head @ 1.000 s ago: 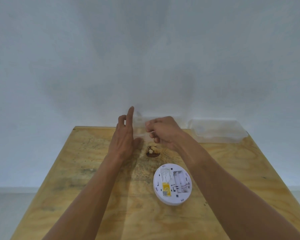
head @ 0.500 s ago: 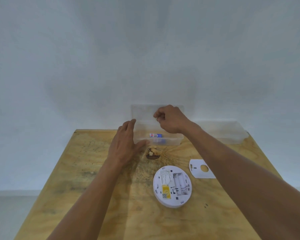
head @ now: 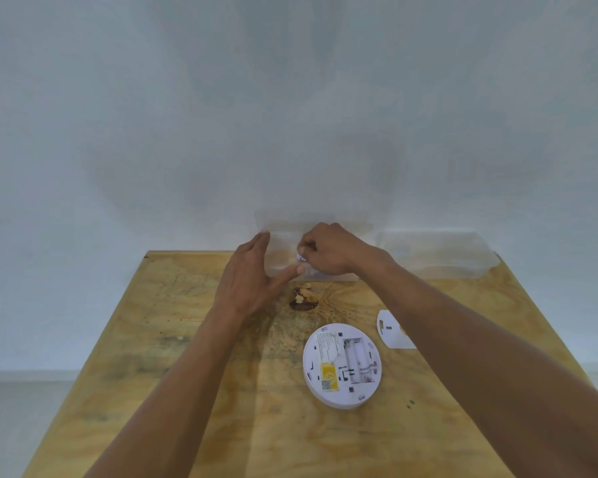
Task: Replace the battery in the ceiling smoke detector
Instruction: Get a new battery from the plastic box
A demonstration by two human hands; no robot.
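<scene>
The white round smoke detector [head: 341, 365] lies face down on the plywood table [head: 173, 339], its battery bay open and showing no cells. Its white cover piece [head: 389, 331] lies just to the right, partly behind my right forearm. At the table's far edge stands a clear plastic box [head: 332, 276] with its lid raised. My left hand [head: 247, 281] holds the box's left side, fingers straight, thumb along the front. My right hand [head: 328, 251] reaches into the box and pinches a small battery [head: 300, 256], of which only a white and purple end shows.
A second clear plastic box [head: 439, 257] sits at the far right against the white wall. A dark knot [head: 302, 298] marks the wood just in front of the open box. The table's left and right edges drop to a grey floor.
The right hand lifted the box lid, then went down into the box and closed on a battery. The left hand moved up against the box's left side.
</scene>
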